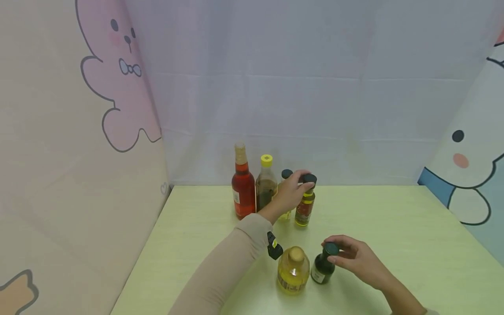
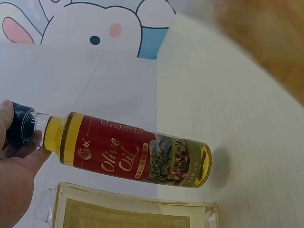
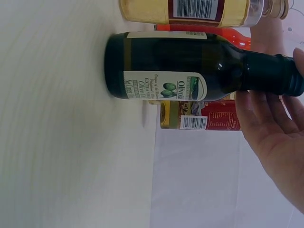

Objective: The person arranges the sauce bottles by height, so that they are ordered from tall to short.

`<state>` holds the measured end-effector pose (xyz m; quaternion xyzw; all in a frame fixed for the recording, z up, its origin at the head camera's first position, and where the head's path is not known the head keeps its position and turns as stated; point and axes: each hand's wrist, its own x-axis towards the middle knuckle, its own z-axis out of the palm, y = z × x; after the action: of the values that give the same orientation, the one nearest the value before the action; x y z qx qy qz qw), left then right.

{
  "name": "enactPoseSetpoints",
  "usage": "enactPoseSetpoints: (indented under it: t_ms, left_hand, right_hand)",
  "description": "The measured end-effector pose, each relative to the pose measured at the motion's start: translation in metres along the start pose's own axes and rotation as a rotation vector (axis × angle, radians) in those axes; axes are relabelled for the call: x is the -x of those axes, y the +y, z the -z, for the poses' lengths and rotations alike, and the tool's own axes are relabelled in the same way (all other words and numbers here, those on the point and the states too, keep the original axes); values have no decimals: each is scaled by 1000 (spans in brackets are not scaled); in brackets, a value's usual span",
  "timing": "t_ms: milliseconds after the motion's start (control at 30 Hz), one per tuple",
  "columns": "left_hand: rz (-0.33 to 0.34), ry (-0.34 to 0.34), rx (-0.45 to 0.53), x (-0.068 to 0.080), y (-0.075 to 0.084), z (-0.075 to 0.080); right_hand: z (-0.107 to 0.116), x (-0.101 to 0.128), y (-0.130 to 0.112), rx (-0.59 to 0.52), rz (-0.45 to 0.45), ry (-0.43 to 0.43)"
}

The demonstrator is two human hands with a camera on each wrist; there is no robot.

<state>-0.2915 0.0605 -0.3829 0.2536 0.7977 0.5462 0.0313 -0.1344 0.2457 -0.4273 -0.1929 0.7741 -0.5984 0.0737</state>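
Pale green tabletop (image 1: pixel 393 227) carries upright bottles: left hand (image 1: pixel 289 192) pinches the red-labelled olive oil bottle's (image 1: pixel 305 205) black cap from above, right hand (image 1: pixel 354 258) likewise grips the dark green glass bottle's (image 1: pixel 323 267) cap.

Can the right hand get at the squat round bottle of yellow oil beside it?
Probably yes: the squat yellow oil bottle stands just beside the right hand, nothing between except the dark green bottle it grips.

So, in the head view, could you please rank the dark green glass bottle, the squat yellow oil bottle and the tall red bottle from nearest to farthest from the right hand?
1. Dark green glass bottle: the right hand grips its cap.
2. Squat yellow oil bottle: just left of the green one.
3. Tall red bottle: far back left, in the row.
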Motion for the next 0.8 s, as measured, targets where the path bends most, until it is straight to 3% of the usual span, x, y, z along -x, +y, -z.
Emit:
enactPoseSetpoints:
  t_ms: [233,500,800]
  left_hand:
    - [-2,-11,-65,-6,-3,-3]
    - [74,15,-129,-11,2,-10]
    - [94,35,-171,-16,-2,-14]
  right_hand:
    - [-1,0,-2,6,-7,3]
    - [-1,0,-1,6,-1,4]
    - [0,0,1,32,-23,15]
